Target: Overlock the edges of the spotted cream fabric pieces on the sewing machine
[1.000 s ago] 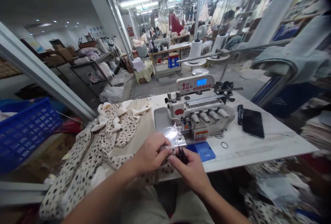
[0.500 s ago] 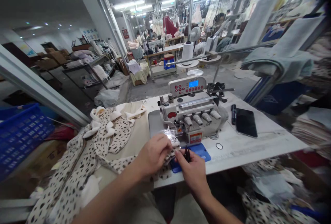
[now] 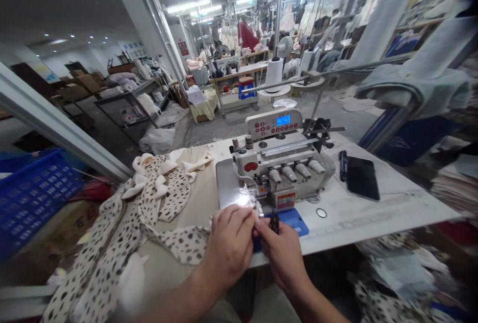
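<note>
Cream fabric with dark spots (image 3: 182, 243) runs from the left of the table up to the overlock sewing machine (image 3: 284, 163). My left hand (image 3: 231, 238) is closed on its end, fingers bent together just in front of the lit needle area. Close against its fingertips, my right hand (image 3: 284, 253) pinches with thumb and forefinger; the fabric edge there is mostly hidden. Small black thread snips (image 3: 275, 221) stick up from the right hand's grip. Under the hands lies a blue plate (image 3: 298, 223) at the machine's front.
More spotted fabric with white trim (image 3: 157, 183) is heaped on the table's left. A black phone (image 3: 362, 177) and a dark ring (image 3: 321, 212) lie right of the machine. A blue basket (image 3: 33, 198) stands far left, thread cones (image 3: 274, 73) behind.
My left hand has come down and nearer to me, from beside the needle area, and now covers the fabric end. My right hand stays close by, still with the snips.
</note>
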{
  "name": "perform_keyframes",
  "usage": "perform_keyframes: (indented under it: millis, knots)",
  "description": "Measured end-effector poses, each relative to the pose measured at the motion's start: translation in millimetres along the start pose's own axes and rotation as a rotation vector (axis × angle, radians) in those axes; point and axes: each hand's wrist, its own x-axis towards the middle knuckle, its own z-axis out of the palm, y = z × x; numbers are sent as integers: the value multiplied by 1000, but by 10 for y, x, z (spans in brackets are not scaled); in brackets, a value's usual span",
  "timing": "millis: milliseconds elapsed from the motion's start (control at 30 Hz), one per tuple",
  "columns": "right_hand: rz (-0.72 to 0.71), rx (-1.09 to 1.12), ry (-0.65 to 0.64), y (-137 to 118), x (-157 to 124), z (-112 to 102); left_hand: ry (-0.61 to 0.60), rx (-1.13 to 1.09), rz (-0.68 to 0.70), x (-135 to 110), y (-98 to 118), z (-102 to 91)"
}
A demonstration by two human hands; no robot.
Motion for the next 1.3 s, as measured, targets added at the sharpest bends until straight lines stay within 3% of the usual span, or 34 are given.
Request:
perform_keyframes:
  millis: [100, 500, 900, 1300]
  knots:
    - [-81, -75, 2, 10, 7, -21, 53, 72, 28, -1, -12, -13]
    - [-193, -228, 18, 68, 26, -30, 15, 9, 70, 103, -67, 0]
    - [-175, -293, -15, 44, 19, -56, 41, -142, 5, 33, -133, 55]
    - [-164, -250, -25, 2, 38, -39, 41, -67, 92, -1, -167, 50]
